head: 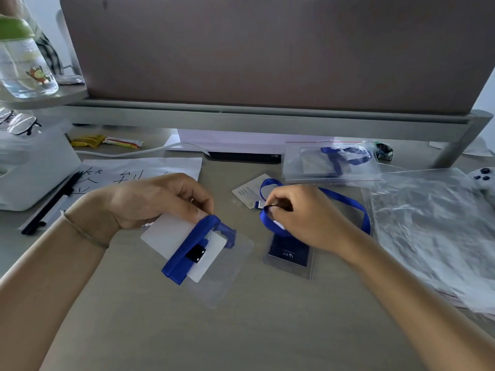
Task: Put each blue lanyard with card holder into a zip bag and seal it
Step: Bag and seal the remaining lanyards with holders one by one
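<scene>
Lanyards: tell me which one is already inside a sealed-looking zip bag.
The lanyard at the back right, lying in a zip bag under the shelf. The other two are unbagged, under the left hand and right hand.

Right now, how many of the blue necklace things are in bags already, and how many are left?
One looks done: a bagged lanyard lies at the back. In hand: the left hand holds a zip bag with a folded lanyard and white card inside; I cannot tell if it is sealed. Left: the right hand pinches a loose lanyard with its dark card holder. Spare bags wait alongside.
</scene>
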